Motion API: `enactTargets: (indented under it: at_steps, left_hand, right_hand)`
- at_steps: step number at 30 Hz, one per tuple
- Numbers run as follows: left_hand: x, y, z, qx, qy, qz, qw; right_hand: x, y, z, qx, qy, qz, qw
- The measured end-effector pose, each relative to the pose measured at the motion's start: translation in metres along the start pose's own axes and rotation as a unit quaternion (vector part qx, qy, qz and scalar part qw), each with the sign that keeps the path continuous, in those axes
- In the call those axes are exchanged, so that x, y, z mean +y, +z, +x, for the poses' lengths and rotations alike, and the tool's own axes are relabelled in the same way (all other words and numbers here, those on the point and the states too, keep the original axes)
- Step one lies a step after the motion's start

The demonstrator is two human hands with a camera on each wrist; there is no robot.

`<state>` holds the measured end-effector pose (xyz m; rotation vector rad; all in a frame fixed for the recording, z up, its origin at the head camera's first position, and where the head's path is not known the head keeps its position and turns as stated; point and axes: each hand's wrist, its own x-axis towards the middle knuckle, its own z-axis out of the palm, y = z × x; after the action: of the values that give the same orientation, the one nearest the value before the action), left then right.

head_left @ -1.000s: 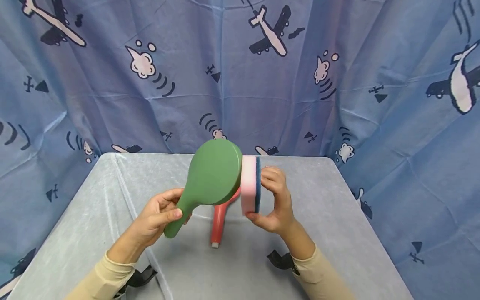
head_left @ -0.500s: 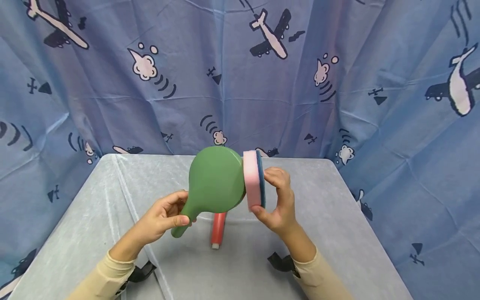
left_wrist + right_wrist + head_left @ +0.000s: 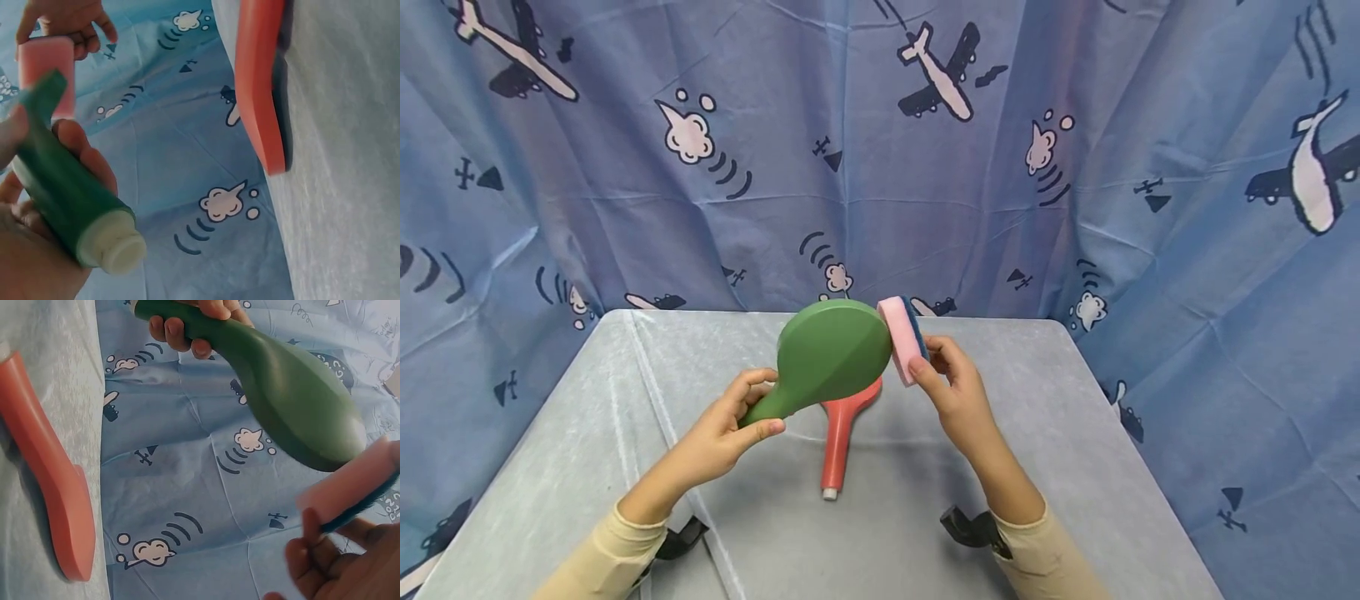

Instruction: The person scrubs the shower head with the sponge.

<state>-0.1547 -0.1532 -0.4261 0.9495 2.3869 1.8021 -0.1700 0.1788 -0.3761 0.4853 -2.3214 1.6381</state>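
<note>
Two hands are up above the gray tabletop (image 3: 1060, 433). The left hand (image 3: 730, 429) curls around the handle of a green paddle (image 3: 831, 354). The right hand (image 3: 951, 387) pinches a pink and blue sponge (image 3: 901, 337) against the paddle's edge. A red paddle (image 3: 842, 433) lies flat below them.

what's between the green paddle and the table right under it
The red paddle lies flat on the table, below the green paddle that the left hand holds raised. The head view shows this, with air between the two paddles.
</note>
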Motion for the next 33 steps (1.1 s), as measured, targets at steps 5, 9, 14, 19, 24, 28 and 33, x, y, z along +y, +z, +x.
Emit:
enactTargets:
  at_steps: [5, 9, 14, 19, 24, 28, 33]
  left_hand:
    - [-0.002, -0.001, 0.0, 0.042, -0.004, 0.038, 0.9984]
    - [-0.003, -0.001, 0.001, 0.063, 0.014, 0.068, 0.9956]
    - [-0.007, -0.001, 0.002, 0.112, 0.043, 0.109, 0.9868]
    - [-0.007, -0.004, 0.002, 0.114, 0.056, 0.091, 0.9877]
    - [-0.007, -0.004, 0.001, 0.116, 0.053, 0.061, 0.9899]
    - [-0.001, -0.003, 0.001, 0.131, 0.049, 0.059, 0.9885]
    - [0.007, -0.004, 0.002, 0.148, 0.056, 0.075, 0.9846]
  right_hand:
    - [0.001, 0.001, 0.003, -0.028, 0.07, -0.019, 0.997]
    - [-0.002, 0.003, 0.002, -0.013, 0.052, 0.015, 0.998]
    - [-0.01, 0.008, -0.009, 0.032, -0.026, -0.011, 0.999]
    - [-0.001, 0.008, -0.004, 0.028, 0.011, -0.017, 0.999]
    - [0.006, 0.01, -0.002, 0.013, 0.049, -0.004, 0.999]
    - [-0.003, 0.011, -0.012, 0.055, -0.024, -0.002, 0.998]
    - [-0.002, 0.012, -0.013, 0.094, -0.103, -0.017, 0.99]
